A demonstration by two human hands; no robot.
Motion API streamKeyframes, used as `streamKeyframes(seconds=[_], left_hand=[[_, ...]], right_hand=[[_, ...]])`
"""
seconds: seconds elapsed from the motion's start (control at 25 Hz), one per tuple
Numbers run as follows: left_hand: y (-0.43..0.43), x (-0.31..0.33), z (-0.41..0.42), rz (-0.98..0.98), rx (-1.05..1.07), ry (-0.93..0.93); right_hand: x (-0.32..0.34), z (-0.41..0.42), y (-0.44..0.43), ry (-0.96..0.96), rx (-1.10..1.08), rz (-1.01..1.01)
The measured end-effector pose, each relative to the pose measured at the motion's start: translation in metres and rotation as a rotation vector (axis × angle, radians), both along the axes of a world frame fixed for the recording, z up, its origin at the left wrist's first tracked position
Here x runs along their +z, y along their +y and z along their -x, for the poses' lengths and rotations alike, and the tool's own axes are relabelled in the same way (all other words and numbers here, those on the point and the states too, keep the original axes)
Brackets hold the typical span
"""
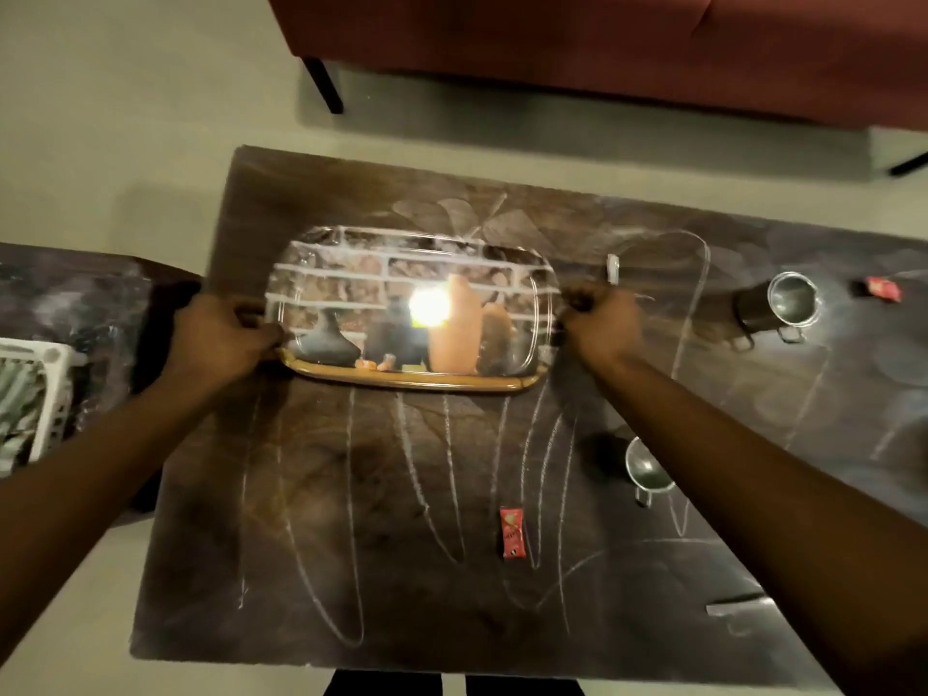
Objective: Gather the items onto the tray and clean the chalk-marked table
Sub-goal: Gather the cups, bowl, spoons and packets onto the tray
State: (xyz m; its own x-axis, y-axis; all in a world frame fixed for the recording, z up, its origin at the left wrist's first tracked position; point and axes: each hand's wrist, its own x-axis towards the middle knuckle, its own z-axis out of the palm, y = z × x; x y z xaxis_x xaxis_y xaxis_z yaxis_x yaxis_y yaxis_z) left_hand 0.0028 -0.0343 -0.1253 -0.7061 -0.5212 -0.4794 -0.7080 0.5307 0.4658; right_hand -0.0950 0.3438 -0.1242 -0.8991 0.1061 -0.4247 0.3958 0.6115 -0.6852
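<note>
A shiny mirror-like tray (401,379) with a gold rim lies on the dark table (351,545), which is covered in white chalk lines. My left hand (221,339) grips the tray's left end and my right hand (600,321) grips its right end. A steel mug (783,306) stands at the right, and a second steel mug (645,472) sits partly hidden behind my right forearm. One red sachet (512,532) lies in front of the tray, another red sachet (881,288) at the far right. A white piece of chalk (612,268) lies just beyond my right hand.
A white plastic basket (35,394) with cloth sits on a dark side surface at the left. A red sofa (552,37) stands beyond the table. A flat grey piece (738,607) lies near the table's front right.
</note>
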Motion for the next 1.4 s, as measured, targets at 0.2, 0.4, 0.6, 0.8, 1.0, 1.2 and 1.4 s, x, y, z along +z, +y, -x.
streamKeyframes(seconds=[0.2, 0.4, 0.6, 0.8, 1.0, 1.2, 1.4], left_hand=[[0.045, 0.020, 0.005, 0.185, -0.054, 0.236], [0.229, 0.038, 0.000, -0.424, -0.292, 0.231], [0.342, 0.021, -0.021, -0.604, -0.326, 0.138], [0.362, 0.007, -0.039, -0.555, -0.283, 0.118], [0.362, 0.003, -0.037, -0.546, -0.220, 0.133], [0.338, 0.013, -0.022, -0.563, -0.136, 0.230], [0.241, 0.025, 0.023, -0.595, 0.064, 0.312]], right_hand=[[0.029, 0.005, 0.038, 0.063, 0.062, 0.013], [0.043, -0.057, 0.121, -0.027, -0.033, 0.041], [0.023, -0.127, 0.156, -0.091, -0.183, 0.070], [0.017, -0.159, 0.153, -0.093, -0.228, 0.124], [0.015, -0.165, 0.144, -0.064, -0.221, 0.075], [0.034, -0.142, 0.115, 0.026, -0.180, 0.049], [0.045, -0.079, 0.027, 0.106, -0.012, 0.093]])
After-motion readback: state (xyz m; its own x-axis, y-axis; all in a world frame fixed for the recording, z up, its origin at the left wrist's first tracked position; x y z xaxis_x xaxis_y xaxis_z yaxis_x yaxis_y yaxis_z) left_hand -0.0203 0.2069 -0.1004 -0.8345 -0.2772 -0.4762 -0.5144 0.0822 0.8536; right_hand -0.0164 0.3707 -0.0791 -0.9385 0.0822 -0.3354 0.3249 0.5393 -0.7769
